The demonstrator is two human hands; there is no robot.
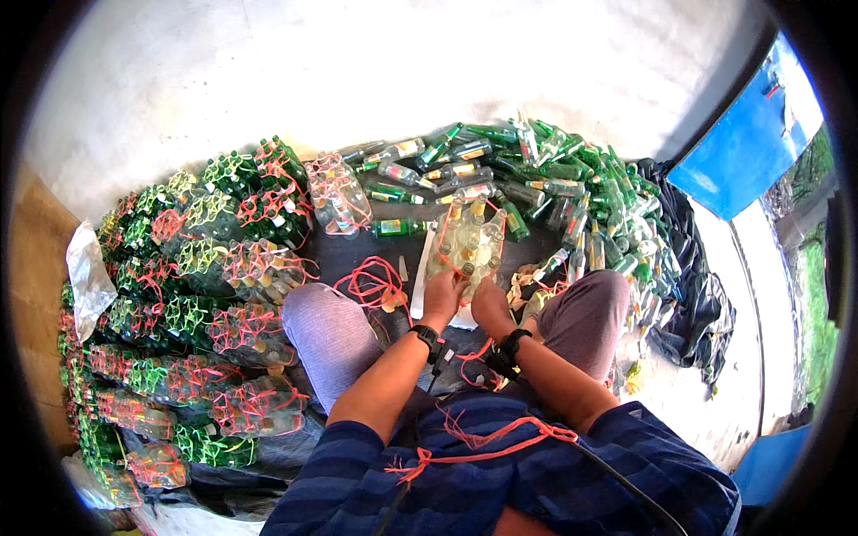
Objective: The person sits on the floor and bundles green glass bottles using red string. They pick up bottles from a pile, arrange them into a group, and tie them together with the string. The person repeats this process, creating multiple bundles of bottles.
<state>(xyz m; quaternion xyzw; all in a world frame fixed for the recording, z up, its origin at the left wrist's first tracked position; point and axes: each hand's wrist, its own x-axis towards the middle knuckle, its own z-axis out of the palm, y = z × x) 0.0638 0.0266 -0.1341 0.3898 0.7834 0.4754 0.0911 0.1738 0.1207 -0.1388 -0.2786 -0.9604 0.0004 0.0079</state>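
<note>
Between my knees a cluster of several clear glass bottles (469, 234) stands upright on a white sheet (419, 285), necks up. Red plastic twine (441, 249) runs around and across the bottle necks. My left hand (444, 295) is at the near left side of the cluster, its fingers pinched on the twine. Close beside it, my right hand (491, 305) pinches the twine at the near right. Both hands partly hide the nearest bottles, and the fingertips are hard to make out. A loose tangle of pink-red twine (372, 281) lies left of the sheet.
Stacked bundles of tied bottles (201, 268) fill the left side. One tied clear bundle (337, 194) stands ahead. Loose green and clear bottles (536, 167) are heaped ahead and to the right, beside black plastic sheeting (697, 308). A white wall (402, 67) rises behind.
</note>
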